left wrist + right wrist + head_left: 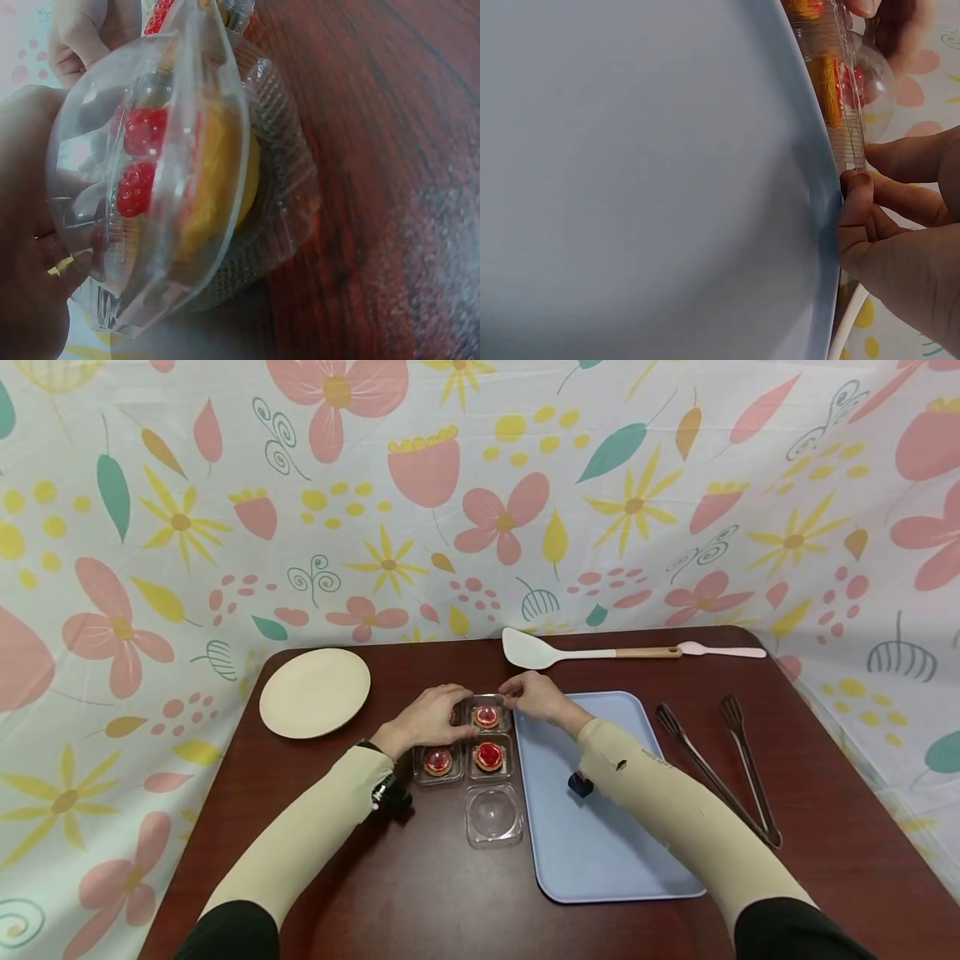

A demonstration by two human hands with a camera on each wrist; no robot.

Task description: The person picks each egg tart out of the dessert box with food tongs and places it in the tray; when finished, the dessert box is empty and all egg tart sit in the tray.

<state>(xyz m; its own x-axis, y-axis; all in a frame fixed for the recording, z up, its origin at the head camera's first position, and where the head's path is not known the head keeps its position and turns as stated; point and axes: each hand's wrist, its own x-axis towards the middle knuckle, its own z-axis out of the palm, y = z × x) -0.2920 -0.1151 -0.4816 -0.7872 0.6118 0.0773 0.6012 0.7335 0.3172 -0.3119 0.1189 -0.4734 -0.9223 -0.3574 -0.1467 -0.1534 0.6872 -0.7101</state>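
Observation:
Clear plastic tart boxes with domed lids stand close together mid-table; each visible tart has red fruit on top. My left hand (431,718) holds the left side of the far right tart box (487,713), thumb and fingers spread along its edge. At that box's far right corner, my right hand (540,697) pinches the rim between thumb and fingers (857,199). Nearer me are another tart box (490,757) and, to its left, one more (438,763). My left hand partly covers a box behind that one. In the left wrist view, a domed lid (82,142) covers a tart.
A clear plastic piece (493,815) without a tart lies in front of the boxes. Right of them is a blue tray (600,852), then metal tongs (720,785). A cream plate (315,693) sits far left; a white spatula (528,650) and pink utensil (723,651) lie behind.

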